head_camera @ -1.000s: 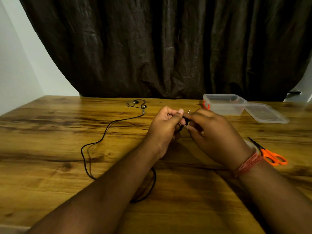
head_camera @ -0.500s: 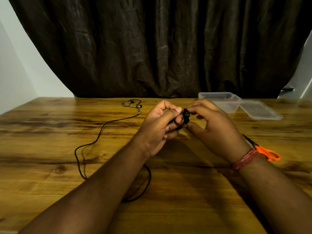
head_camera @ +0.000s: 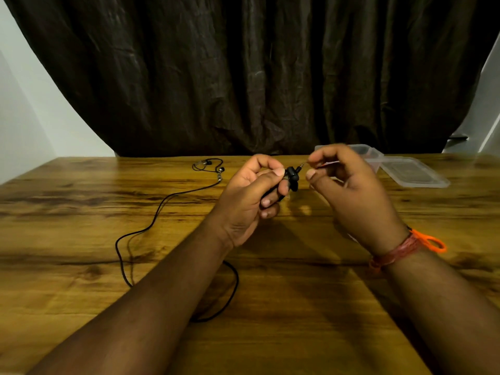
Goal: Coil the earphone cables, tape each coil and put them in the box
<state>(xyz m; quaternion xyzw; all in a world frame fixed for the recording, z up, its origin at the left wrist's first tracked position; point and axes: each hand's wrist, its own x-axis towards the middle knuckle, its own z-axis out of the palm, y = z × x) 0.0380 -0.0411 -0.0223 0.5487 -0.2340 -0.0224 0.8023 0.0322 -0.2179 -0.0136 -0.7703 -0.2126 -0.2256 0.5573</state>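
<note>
My left hand point(head_camera: 244, 201) grips a small black bundle of earphone cable point(head_camera: 291, 180), held above the table at centre. A metal plug point(head_camera: 302, 165) sticks out of the bundle toward my right hand point(head_camera: 349, 190). That hand's index fingertip and thumb pinch the plug tip, with the other fingers curled. A black earphone cable point(head_camera: 151, 226) lies loose on the table at left, its earbuds point(head_camera: 207, 164) at the far end. It loops under my left forearm, and I cannot tell whether it joins the bundle. The clear plastic box point(head_camera: 376, 158) stands behind my right hand.
The box's clear lid point(head_camera: 414, 173) lies flat to the right of the box. Orange-handled scissors point(head_camera: 433, 243) lie on the wooden table point(head_camera: 297, 334), partly hidden by my right wrist. A dark curtain hangs behind the table's far edge.
Both hands have risen slightly. My right hand has drawn a little to the right of the bundle, so the plug now shows between the hands. The loose cable has not moved.
</note>
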